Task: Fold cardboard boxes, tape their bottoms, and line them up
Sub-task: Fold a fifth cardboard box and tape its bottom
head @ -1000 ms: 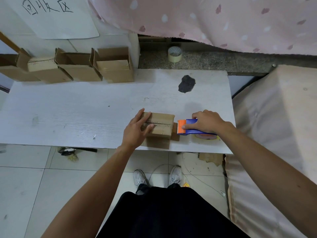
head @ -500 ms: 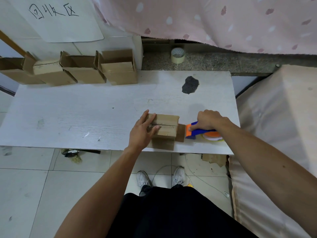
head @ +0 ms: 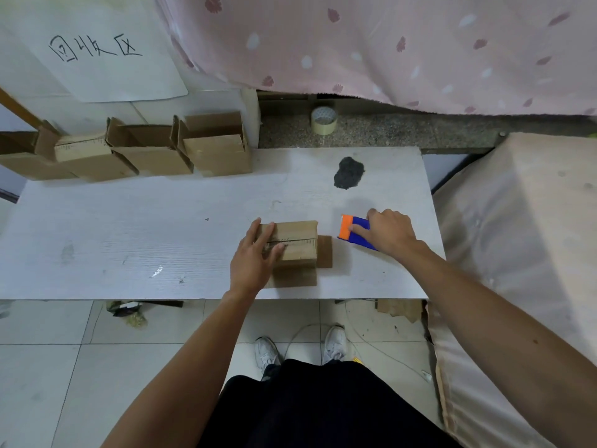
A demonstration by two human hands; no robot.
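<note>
Now left hand (head: 255, 257) flat, small brown cardboard box (head: 298, 245) under my fingers (head: 263, 234); right hand (head: 391, 234) grasping blue-orange tape dispenser (head: 350, 229).

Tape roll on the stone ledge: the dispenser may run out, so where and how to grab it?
Probably pinch the tape roll across its rim, thumb in the open core and fingers on the outer wall, coming from above and the table side. It lies flat, hole up, with the curtain hanging close behind.

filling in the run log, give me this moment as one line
left hand: presses on small brown cardboard box | right hand: grips blue-and-orange tape dispenser, apart from box
</note>
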